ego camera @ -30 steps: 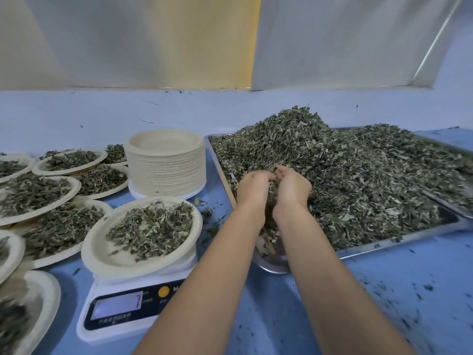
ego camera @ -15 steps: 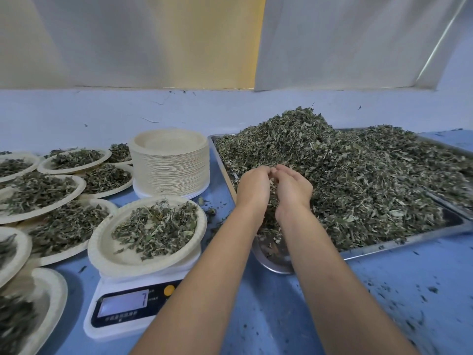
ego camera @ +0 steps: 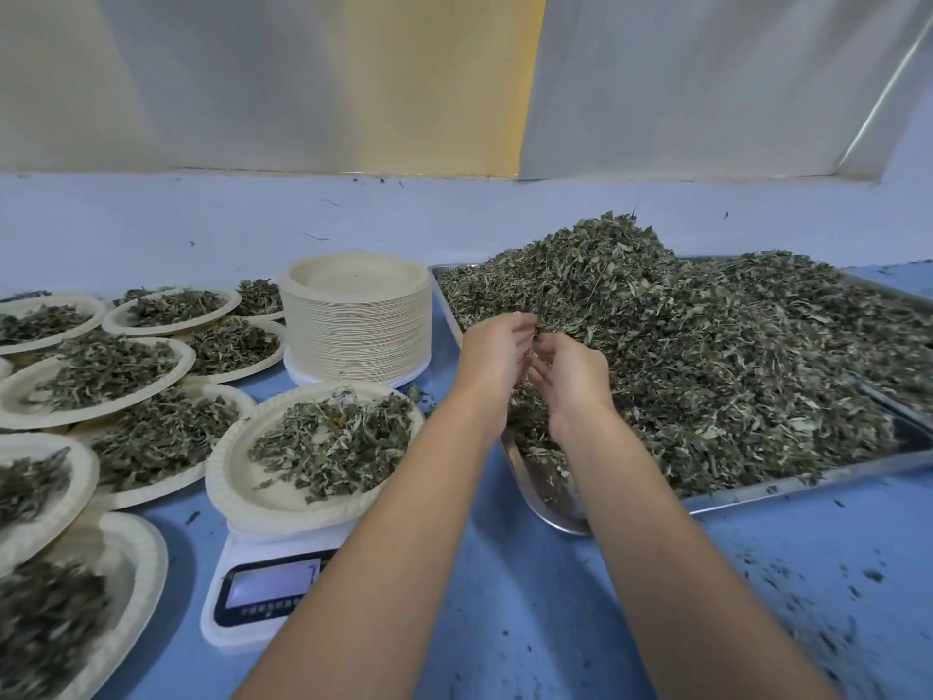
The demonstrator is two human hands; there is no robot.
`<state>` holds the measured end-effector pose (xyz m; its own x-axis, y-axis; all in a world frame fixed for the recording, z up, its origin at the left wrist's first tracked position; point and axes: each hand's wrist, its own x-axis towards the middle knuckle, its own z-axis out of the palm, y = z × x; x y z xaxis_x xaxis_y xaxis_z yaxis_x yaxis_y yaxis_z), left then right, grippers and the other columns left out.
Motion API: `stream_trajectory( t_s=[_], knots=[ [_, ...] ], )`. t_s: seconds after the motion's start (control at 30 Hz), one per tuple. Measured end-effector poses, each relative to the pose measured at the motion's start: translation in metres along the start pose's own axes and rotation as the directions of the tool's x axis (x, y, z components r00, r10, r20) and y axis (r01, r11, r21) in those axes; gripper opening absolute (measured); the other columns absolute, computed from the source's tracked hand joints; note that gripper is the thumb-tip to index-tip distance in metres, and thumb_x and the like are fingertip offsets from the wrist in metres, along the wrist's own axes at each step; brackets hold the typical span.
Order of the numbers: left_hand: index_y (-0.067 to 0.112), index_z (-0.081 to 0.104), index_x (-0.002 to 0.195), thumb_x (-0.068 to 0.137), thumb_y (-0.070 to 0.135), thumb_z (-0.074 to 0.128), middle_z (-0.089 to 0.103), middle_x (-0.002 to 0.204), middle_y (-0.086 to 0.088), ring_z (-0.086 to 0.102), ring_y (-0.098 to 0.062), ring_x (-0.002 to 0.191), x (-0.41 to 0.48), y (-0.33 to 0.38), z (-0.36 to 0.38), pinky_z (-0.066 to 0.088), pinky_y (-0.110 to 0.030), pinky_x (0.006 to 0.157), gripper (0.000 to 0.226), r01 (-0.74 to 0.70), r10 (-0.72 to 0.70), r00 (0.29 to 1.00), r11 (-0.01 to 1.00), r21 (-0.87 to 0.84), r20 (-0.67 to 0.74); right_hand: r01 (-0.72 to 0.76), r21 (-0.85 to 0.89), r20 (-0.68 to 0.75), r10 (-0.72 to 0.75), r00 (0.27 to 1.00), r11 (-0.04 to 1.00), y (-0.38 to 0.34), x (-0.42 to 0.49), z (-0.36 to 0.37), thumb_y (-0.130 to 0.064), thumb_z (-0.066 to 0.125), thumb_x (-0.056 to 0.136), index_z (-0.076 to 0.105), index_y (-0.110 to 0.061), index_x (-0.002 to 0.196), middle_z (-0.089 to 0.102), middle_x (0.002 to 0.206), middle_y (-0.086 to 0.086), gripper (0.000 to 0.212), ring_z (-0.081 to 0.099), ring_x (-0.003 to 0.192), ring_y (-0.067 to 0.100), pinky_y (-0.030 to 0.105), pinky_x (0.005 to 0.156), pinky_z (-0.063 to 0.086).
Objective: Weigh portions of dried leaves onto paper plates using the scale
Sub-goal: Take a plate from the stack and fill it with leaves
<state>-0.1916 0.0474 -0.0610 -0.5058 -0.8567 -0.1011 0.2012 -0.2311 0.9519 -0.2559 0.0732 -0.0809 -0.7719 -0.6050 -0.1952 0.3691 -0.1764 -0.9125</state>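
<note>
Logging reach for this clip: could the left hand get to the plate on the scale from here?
Probably yes. The left hand, cupping dried leaves at the tray's near corner, sits just right of the plate on the scale, and nothing stands between them.

Blue table (ego camera: 505, 598): tray (ego camera: 808, 485), scale (ego camera: 272, 583), plates (ego camera: 149, 548), likely crumbs (ego camera: 873, 575).

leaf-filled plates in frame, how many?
9 visible: one plate on the scale; three in the back row; three mid; two front left. More may be cut off or overlapped at left.
</note>
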Motion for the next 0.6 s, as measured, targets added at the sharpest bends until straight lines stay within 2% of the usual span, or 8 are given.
stream_trajectory(
  t_s=[0.07, 0.13, 0.2, 0.27, 0.3, 0.4, 0.5, 0.6],
  knots=[
    [0.003, 0.061, 0.099, 0.097, 0.008, 0.042, 0.064, 0.095, -0.008, 0.062, -0.019, 0.089, -0.005, 0.001, -0.005, 0.049, -0.024, 0.073, 0.020, 0.009, -0.009, 1.000, 1.000, -0.004, -0.007, -0.026, 0.042, 0.037, 0.024, 0.999, 0.999, 0.003, -0.003, 0.005, 0.000, 0.045, 0.090, 0.058, -0.006, 0.076, 0.057, 0.070, 0.005, 0.020, 0.053, 0.065, 0.014, 0.026, 0.065, 0.044],
    [0.008, 0.058, 0.078, 0.096, 0.006, 0.045, 0.058, 0.075, -0.005, 0.054, -0.013, 0.064, -0.012, 0.004, -0.011, 0.041, -0.021, 0.057, 0.022, 0.010, -0.010, 0.999, 1.000, -0.009, -0.036, -0.065, 0.105, 0.083, 0.056, 0.995, 0.992, 0.008, -0.009, 0.014, -0.001, 0.043, 0.091, 0.059, -0.007, 0.073, 0.057, 0.064, 0.005, 0.024, 0.051, 0.056, 0.013, 0.025, 0.057, 0.040],
    [0.010, 0.055, 0.071, 0.094, 0.004, 0.044, 0.055, 0.070, -0.005, 0.050, -0.010, 0.057, -0.016, 0.009, -0.022, 0.038, -0.020, 0.055, 0.027, -0.012, 0.012, 0.998, 1.000, -0.003, -0.063, -0.068, 0.159, 0.135, 0.046, 0.990, 0.985, 0.013, -0.018, 0.025, -0.003, 0.043, 0.091, 0.060, -0.009, 0.072, 0.058, 0.055, 0.000, 0.026, 0.051, 0.046, 0.008, 0.022, 0.052, 0.040],
    [0.007, 0.058, 0.076, 0.094, 0.001, 0.042, 0.058, 0.074, -0.007, 0.055, -0.011, 0.063, -0.023, 0.018, -0.038, 0.043, -0.018, 0.059, 0.025, -0.040, 0.038, 0.997, 0.999, -0.027, -0.071, -0.010, 0.160, 0.206, -0.023, 0.978, 0.987, 0.018, -0.027, 0.035, -0.004, 0.045, 0.093, 0.062, -0.010, 0.076, 0.063, 0.063, 0.000, 0.025, 0.057, 0.055, 0.007, 0.019, 0.058, 0.045],
    [0.006, 0.061, 0.083, 0.095, 0.000, 0.042, 0.061, 0.080, -0.008, 0.059, -0.013, 0.071, -0.027, 0.024, -0.048, 0.047, -0.019, 0.066, 0.023, -0.068, 0.064, 0.995, 0.997, -0.038, -0.082, 0.038, 0.132, 0.234, -0.068, 0.970, 0.991, 0.019, -0.031, 0.039, -0.005, 0.046, 0.093, 0.064, -0.011, 0.078, 0.065, 0.070, 0.000, 0.024, 0.060, 0.062, 0.008, 0.018, 0.063, 0.048],
    [-0.001, 0.061, 0.109, 0.096, 0.000, 0.041, 0.063, 0.110, -0.016, 0.061, -0.021, 0.108, -0.038, 0.044, -0.083, 0.047, -0.027, 0.093, 0.025, -0.147, 0.141, 0.980, 0.988, -0.035, -0.142, 0.171, -0.019, 0.256, -0.160, 0.953, 0.985, 0.025, -0.042, 0.052, -0.008, 0.051, 0.093, 0.065, -0.020, 0.075, 0.069, 0.075, -0.007, 0.026, 0.065, 0.075, 0.000, 0.021, 0.071, 0.054],
    [-0.006, 0.053, 0.125, 0.098, 0.002, 0.039, 0.057, 0.128, -0.018, 0.055, -0.023, 0.121, -0.049, 0.054, -0.126, 0.043, -0.029, 0.099, 0.032, -0.197, 0.188, 0.949, 0.980, -0.011, -0.252, 0.220, -0.127, 0.244, -0.184, 0.952, 0.967, 0.035, -0.048, 0.059, -0.010, 0.056, 0.091, 0.064, -0.027, 0.067, 0.069, 0.072, -0.016, 0.031, 0.065, 0.083, 0.003, 0.025, 0.077, 0.053],
    [0.005, 0.049, 0.135, 0.099, 0.008, 0.038, 0.051, 0.138, -0.011, 0.047, -0.020, 0.128, -0.057, 0.051, -0.164, 0.038, -0.032, 0.103, 0.037, -0.187, 0.212, 0.894, 0.977, 0.100, -0.396, 0.211, -0.178, 0.232, -0.167, 0.958, 0.961, 0.048, -0.047, 0.061, -0.010, 0.055, 0.092, 0.065, -0.025, 0.081, 0.064, 0.084, -0.013, 0.021, 0.061, 0.098, 0.014, 0.029, 0.090, 0.047]
  ],
)
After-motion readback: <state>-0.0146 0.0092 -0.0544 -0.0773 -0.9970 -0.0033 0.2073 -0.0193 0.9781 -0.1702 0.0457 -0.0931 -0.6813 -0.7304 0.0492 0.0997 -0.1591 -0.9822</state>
